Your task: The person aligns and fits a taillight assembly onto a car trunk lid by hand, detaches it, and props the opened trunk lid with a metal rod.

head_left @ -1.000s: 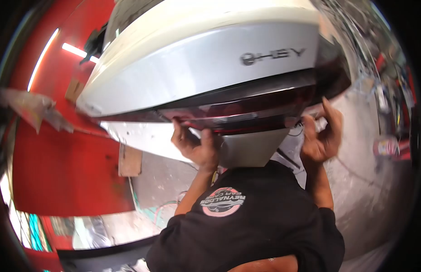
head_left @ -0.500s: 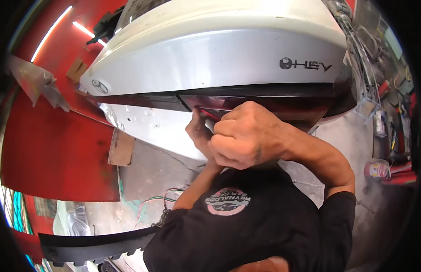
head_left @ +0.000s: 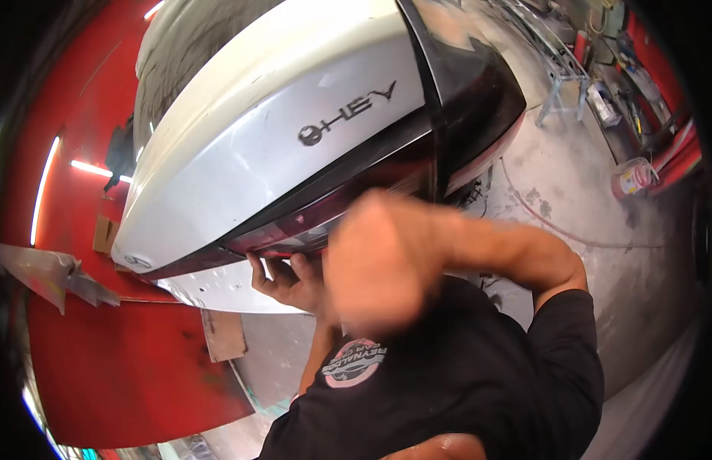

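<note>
A silver car tailgate (head_left: 218, 161) with dark "HEV" lettering (head_left: 348, 113) slants across the view. Along its lower edge runs a dark red light strip (head_left: 325, 201). My left hand (head_left: 288, 282) touches the underside of the strip with its fingertips, the fingers bent and apart. In front of the strip's middle is my right hand (head_left: 383, 264), smeared by motion, so its fingers cannot be made out. It overlaps part of my left hand and hides some of the strip. The dark corner light (head_left: 482, 107) lies to the right.
Red panels (head_left: 126, 368) stand at the left, with plastic sheeting (head_left: 49, 272) and a cardboard piece (head_left: 224, 334). A hose (head_left: 578, 239) lies on the floor at the right. Farther right are a metal stand (head_left: 563, 96) and a labelled tub (head_left: 634, 178).
The view has turned, so the tailgate slants more. My right hand came from the strip's right end to beside my left hand and is still moving. My left hand stays at the strip.
</note>
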`<state>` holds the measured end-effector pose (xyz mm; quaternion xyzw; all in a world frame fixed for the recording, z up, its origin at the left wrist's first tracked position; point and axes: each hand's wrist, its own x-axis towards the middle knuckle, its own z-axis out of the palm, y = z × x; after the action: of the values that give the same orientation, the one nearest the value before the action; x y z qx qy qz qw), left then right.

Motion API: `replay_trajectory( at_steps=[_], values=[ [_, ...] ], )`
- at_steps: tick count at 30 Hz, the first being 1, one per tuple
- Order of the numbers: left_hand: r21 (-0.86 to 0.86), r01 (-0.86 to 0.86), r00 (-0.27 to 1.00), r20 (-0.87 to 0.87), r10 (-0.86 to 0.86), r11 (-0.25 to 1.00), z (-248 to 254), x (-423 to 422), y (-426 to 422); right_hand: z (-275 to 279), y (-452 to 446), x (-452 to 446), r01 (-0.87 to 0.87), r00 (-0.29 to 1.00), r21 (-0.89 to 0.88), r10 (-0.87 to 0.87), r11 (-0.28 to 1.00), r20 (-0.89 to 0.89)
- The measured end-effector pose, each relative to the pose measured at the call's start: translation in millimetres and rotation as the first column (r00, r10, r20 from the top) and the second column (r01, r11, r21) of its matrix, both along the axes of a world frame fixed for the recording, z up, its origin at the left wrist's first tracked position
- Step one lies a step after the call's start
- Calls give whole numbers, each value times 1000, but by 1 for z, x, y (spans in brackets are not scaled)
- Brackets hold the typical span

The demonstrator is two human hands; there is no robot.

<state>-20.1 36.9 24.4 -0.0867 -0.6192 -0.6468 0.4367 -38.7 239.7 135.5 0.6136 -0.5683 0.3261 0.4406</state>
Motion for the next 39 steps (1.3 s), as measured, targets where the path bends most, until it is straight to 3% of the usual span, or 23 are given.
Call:
replay_trajectory(
  at_steps=[1, 4, 6, 8, 9, 11, 12, 13, 15, 19, 20, 21, 23, 24, 26, 27, 29, 31, 34, 36, 39],
  values=[
    [-154, 22, 1000, 22, -19, 988, 3, 4, -7, -3, 3, -18, -26, 992, -52, 32, 998, 125],
    [-154, 29, 998, 54, -21, 988, 6, 9, -5, -9, -1, -18, 2, 995, -40, 1, 999, 96],
    [-135, -2, 997, 73, 12, 991, 5, 11, -4, -14, -3, -22, -68, 995, -103, 75, 992, 72],
    [-317, -112, 991, 38, 130, 942, 7, 13, -9, -17, -2, -24, -49, 997, -95, 54, 994, 52],
    [-330, -115, 990, 35, 133, 937, 9, 17, -12, -19, -2, -24, -28, 999, -74, 31, 997, 33],
    [-636, -447, 891, -254, 376, 630, 16, 25, -20, -21, -1, -23, -10, 1000, -79, 12, 997, 19],
    [-721, -459, 882, -299, 365, 519, 33, 31, -5, -21, -2, -24, 10, 1000, -71, -10, 997, 6],
    [-724, -466, 878, -309, 365, 509, 40, 28, 4, -21, -3, -25, 6, 1000, -82, -6, 997, 0],
    [-859, -330, 934, -235, 270, 393, 50, 14, 21, -22, -4, -26, 8, 999, -136, -14, 991, -45],
    [-834, -332, 938, -241, 250, 440, 36, 2, 12, -29, 10, -18, -2, 999, -280, -7, 960, -34],
    [-839, -378, 921, -299, 248, 391, 38, 1, 12, -40, 26, -11, 108, 994, -425, -105, 899, 30],
    [-841, -381, 920, -303, 250, 384, 35, -1, 13, -53, 42, -3, 214, 977, -549, -187, 808, 106],
    [-798, -462, 882, -370, 291, 387, 29, -7, 16, -80, 70, 10, 413, 899, -577, -214, 704, 383],
    [-792, -456, 888, -378, 262, 405, 30, -9, 22, -87, 73, 11, 408, 901, -585, -206, 701, 382],
    [-804, -463, 882, -377, 281, 373, 29, -8, 20, -100, 67, 14, 473, 729, -532, 27, 702, 684],
    [-806, -469, 877, -378, 297, 361, 29, -7, 17, -105, 59, 11, 466, 727, -542, 47, 699, 685],
    [-798, -469, 880, -384, 280, 379, 30, -11, 21, -111, 50, 1, 269, 704, -581, 254, 769, 663],
    [-783, -459, 888, -383, 257, 420, 29, -13, 23, -110, 53, -1, 272, 704, -558, 233, 784, 671],
    [-782, -481, 874, -390, 290, 395, 28, -12, 24, -113, 48, -3, 281, 695, -549, 227, 787, 682],
    [-784, -493, 866, -398, 304, 377, 28, -14, 24, -115, 44, -10, 290, 781, -614, 190, 734, 595],
    [-783, -524, 842, -419, 339, 336, 29, -12, 29, -118, 45, -9, 288, 750, -584, 200, 759, 630]
  ],
)
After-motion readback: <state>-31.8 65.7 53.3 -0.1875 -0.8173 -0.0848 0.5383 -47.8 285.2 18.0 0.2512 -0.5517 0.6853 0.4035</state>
